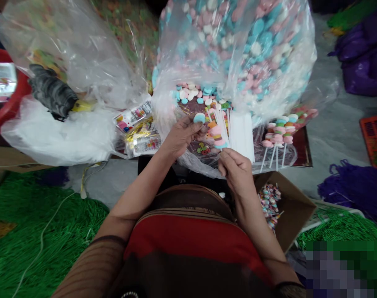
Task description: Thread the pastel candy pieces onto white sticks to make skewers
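My left hand (186, 134) pinches a pale blue and white candy disc (199, 118) between thumb and fingertips. In my right hand (236, 163) is the lower end of a white stick, closed between thumb and forefinger. Pink, orange and blue candy pieces are stacked along it as a candy skewer (218, 135), which tilts up just right of my left fingers. Behind it lie bare white sticks (242, 134), side by side. Loose pink, white and blue discs (191, 92) spill from the mouth of a large clear bag (207, 49). Small ring-shaped candies (203, 148) lie below my left hand.
Filled candy skewers (278, 131) lie at the table's right edge. Below them stands a cardboard box (292, 211) with wrapped pieces inside. Shiny wrappers (141, 134), a white plastic bag (64, 132) and a dark striped bundle (53, 91) are on the left. Green strands (36, 231) cover the floor.
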`<state>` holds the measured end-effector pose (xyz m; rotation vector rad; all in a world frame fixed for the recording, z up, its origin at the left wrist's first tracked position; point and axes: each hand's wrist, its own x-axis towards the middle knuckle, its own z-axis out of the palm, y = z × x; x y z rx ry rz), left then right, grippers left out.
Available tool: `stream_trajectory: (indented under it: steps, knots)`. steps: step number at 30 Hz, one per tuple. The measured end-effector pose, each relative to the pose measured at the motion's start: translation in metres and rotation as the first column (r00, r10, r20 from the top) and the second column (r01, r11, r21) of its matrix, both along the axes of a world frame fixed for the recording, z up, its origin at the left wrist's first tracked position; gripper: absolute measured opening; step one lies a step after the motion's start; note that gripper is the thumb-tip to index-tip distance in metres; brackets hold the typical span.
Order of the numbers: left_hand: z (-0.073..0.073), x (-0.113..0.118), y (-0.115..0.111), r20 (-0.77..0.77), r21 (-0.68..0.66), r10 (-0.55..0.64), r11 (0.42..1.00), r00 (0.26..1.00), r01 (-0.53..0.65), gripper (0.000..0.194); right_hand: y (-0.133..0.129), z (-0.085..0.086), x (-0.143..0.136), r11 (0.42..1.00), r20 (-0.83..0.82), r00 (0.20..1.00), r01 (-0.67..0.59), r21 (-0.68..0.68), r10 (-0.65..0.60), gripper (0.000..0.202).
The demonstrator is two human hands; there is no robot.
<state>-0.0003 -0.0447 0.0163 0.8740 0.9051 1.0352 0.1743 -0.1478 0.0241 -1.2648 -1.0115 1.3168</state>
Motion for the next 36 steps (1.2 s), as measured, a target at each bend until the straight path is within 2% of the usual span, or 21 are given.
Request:
stream_trajectory:
  steps: [3, 6, 14, 23, 30, 33, 36]
  knots:
    - [-0.002, 0.000, 0.001, 0.023, -0.014, -0.008, 1.000, 1.000, 0.008, 0.042, -0.002, -0.003, 0.001, 0.999, 0.005, 0.999, -0.035, -0.005, 0.035, 0.033]
    - [-0.001, 0.000, 0.001, 0.055, -0.025, 0.009, 1.000, 0.998, -0.008, 0.047, -0.001, 0.001, 0.002, 0.997, 0.020, 0.997, -0.075, -0.027, 0.076, 0.034]
    - [0.008, -0.002, 0.002, 0.001, -0.047, 0.041, 0.998, 0.999, -0.040, 0.043, -0.003, 0.006, 0.009, 0.996, 0.136, 0.987, -0.090, 0.003, 0.088, 0.029]
    - [-0.010, -0.007, 0.005, -0.036, 0.102, 0.045, 0.994, 0.998, -0.041, 0.059, -0.003, 0.008, 0.012, 0.997, 0.183, 0.980, -0.080, -0.018, 0.082, 0.036]
    - [-0.022, -0.010, 0.009, -0.108, 0.187, 0.047, 0.982, 0.993, -0.027, 0.059, -0.002, 0.007, 0.014, 0.993, 0.222, 0.968, -0.109, -0.051, 0.118, 0.038]
    - [-0.023, -0.012, 0.009, -0.207, 0.259, 0.053, 0.966, 0.977, 0.003, 0.050, 0.000, 0.008, 0.017, 0.989, 0.247, 0.959, -0.122, -0.078, 0.137, 0.037]
    - [-0.019, -0.016, 0.008, -0.415, 0.364, 0.106, 0.930, 0.904, 0.058, 0.034, 0.001, 0.011, 0.021, 0.984, 0.285, 0.944, -0.142, -0.106, 0.167, 0.038]
